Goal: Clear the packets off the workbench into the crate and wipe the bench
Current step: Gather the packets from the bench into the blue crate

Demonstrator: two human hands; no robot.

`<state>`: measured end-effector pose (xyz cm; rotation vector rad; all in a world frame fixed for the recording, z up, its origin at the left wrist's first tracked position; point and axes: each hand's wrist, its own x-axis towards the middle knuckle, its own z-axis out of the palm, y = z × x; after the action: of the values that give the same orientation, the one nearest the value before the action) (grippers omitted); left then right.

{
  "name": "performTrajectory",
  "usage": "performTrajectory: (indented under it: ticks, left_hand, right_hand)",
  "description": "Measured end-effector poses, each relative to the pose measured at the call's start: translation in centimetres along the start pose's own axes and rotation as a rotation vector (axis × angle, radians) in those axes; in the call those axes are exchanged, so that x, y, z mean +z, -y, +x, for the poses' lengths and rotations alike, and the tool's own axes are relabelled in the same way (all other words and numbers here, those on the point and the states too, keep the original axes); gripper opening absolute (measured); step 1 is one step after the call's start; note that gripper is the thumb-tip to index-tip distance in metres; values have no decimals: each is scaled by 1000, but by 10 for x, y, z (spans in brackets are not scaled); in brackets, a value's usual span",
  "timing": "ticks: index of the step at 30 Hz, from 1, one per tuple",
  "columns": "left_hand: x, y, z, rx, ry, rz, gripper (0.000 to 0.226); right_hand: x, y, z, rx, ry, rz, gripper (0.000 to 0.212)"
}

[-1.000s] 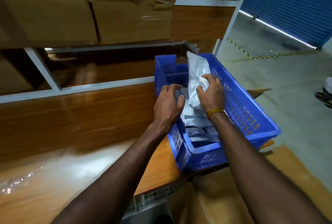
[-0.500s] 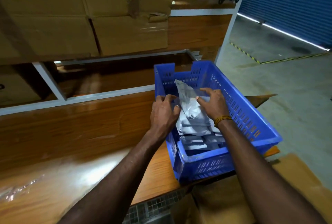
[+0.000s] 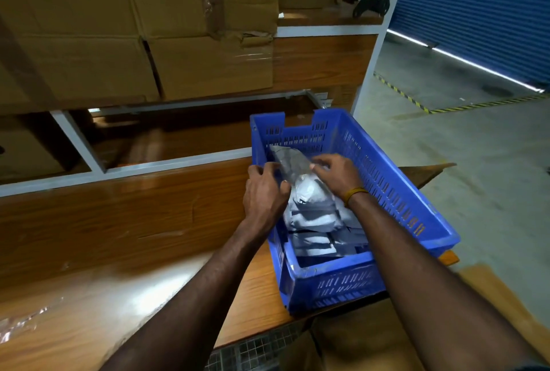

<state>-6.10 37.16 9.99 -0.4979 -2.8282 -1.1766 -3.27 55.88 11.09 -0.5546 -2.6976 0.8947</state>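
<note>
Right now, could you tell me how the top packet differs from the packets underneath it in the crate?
The top packet lies tilted, its far end raised toward the crate's far wall; the lower packets lie flat and stacked. Both hands, left and right, touch the top packet; the lower packets lie untouched. All are grey and inside the crate.

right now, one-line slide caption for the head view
Both hands press a grey packet onto the pile in the blue crate on the workbench.

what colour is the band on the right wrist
Yellow-orange thread band on the right wrist, seen in the head view.
</note>
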Motion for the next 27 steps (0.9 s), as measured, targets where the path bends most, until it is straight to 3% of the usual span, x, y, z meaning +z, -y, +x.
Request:
performTrajectory:
  ticks: [4,6,8,11,16,19,21,24,27]
  left_hand:
    - [2,-2,0,-83,-12,-9,46]
    - [3,-2,2,-122,-13,-33,47]
    - [5,-2,4,-137,-5,-31,46]
    - [8,-6,4,-140,-16,-17,47]
    - [7,-8,9,-320,-59,-160,53]
    - [6,-8,7,-368,-40,-129,31]
    - [5,-6,2,-365,-45,-136,27]
    - [0,-1,-1,-359,-65,-165,24]
    - [-9,7,-1,-357,-65,-163,23]
  right_hand:
    - [-52,-41,2,314,-359,-244,31]
    - [-78,-69,-6,497,-393,-351,32]
    - [-93,-91,-13,580,-324,-294,36]
    - [-95,-109,-12,456,-137,-116,40]
    - [-95,-108,5,395,-47,-100,33]
    - [-97,-111,8,382,-25,-71,28]
    - [-99,-114,5,372,-2,-52,26]
    - [-102,-112,-10,376,3,-38,39]
    - [-94,-105,-36,382,-63,13,37]
